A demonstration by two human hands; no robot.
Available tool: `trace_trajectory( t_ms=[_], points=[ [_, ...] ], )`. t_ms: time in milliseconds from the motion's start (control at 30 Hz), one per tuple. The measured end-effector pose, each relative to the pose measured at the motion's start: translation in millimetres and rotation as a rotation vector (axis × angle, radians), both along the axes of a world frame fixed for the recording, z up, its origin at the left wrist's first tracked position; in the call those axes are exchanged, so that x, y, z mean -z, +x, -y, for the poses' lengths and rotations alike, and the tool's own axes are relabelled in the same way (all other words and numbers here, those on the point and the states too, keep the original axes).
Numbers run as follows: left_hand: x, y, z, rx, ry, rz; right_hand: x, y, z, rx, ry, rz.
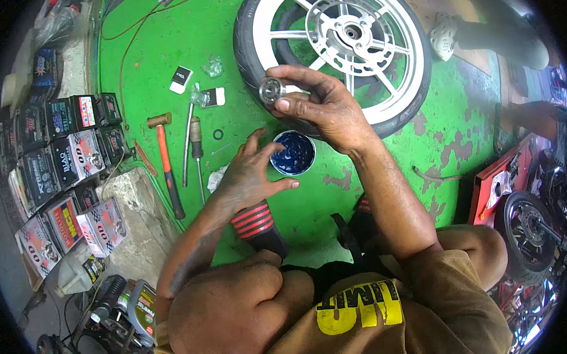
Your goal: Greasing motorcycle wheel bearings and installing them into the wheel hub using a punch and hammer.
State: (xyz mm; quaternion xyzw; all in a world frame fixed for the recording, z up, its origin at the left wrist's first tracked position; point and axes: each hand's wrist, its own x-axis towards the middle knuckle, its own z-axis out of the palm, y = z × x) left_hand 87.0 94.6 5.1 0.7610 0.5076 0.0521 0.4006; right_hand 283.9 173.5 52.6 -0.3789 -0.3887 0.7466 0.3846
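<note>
Raised over the near left part of the wheel, my right hand (328, 107) pinches a small round metal bearing (271, 90) between thumb and fingers. The bearing's ring and centre hole face up. Below it on the green floor stands a round tub (313, 157) of dark blue grease (297, 154). My left hand (245, 176) is at the tub's left side, its fingers spread and thumb apart. One fingertip reaches over the rim toward the grease; whether it touches is hard to tell. The white spoked motorcycle wheel (392, 110) with a black tyre and brake disc lies flat beyond the tub.
Left of my hands lie a hammer (165, 157), a metal bar (188, 143), a screwdriver (196, 137), a black ring (218, 134) and small boxes (212, 97). Stacked battery boxes (64, 156) line the far left. Another person's leg (501, 40) is at upper right, near a red panel (489, 185).
</note>
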Motion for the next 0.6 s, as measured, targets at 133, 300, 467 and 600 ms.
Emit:
trace_trajectory(
  t_ms=[133,300,467,600],
  points=[
    [-35,-46,-5,-0.159,-0.147,0.356,0,-5,-2,0.029,-0.030,-0.083],
    [-72,-75,-10,-0.378,0.091,0.737,1,-23,-1,-0.003,-0.051,-0.130],
    [-90,-76,-24,-0.345,0.275,0.561,-4,-43,5,-0.032,-0.042,-0.083],
    [-91,-72,-29,-0.289,0.382,0.374,-8,-52,7,-0.015,-0.009,-0.022]
  ],
)
